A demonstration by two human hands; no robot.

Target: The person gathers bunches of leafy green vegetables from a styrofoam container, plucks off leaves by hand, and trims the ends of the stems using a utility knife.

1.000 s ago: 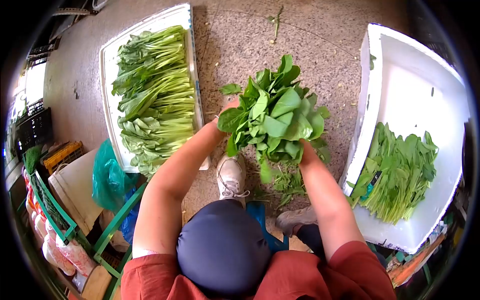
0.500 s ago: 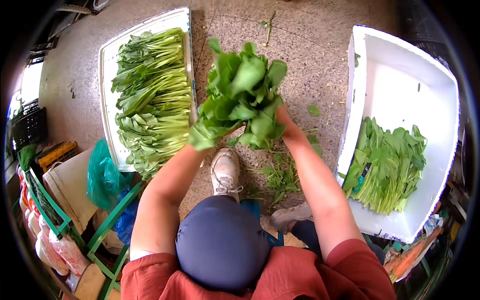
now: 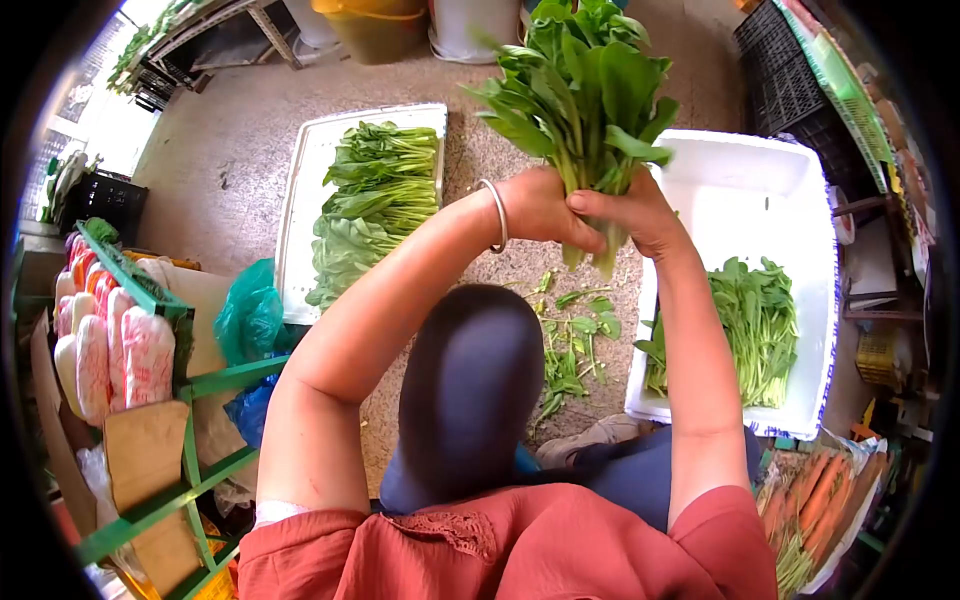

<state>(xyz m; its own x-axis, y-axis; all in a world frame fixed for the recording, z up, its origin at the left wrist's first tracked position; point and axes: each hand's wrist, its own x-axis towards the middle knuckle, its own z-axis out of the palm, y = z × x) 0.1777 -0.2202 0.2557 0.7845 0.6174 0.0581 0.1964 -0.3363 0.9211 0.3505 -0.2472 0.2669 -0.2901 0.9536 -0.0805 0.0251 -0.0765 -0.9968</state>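
Note:
A bunch of leafy greens (image 3: 590, 90) is held up in front of me, leaves pointing away and pale stems down. My left hand (image 3: 545, 205), with a bangle on its wrist, wraps the stems from the left. From the other side my right hand (image 3: 640, 212) closes round the same stems, its thumb across the front. Below to the left, more greens (image 3: 380, 190) lie in rows on a white foam tray (image 3: 303, 200). On the right, a white foam box (image 3: 740, 172) has another heap of greens (image 3: 755, 335) in its near end.
Loose leaves and stalks (image 3: 575, 350) are scattered on the floor between tray and box. A green metal rack (image 3: 190, 470) with bagged goods stands at my left, beside a teal plastic bag (image 3: 245, 315). Carrots (image 3: 815, 495) lie at lower right; buckets (image 3: 380, 30) stand at the back.
Both hands have raised the bunch and turned it, so its stems and my fingers now show. The view has tilted up, bringing the buckets into sight.

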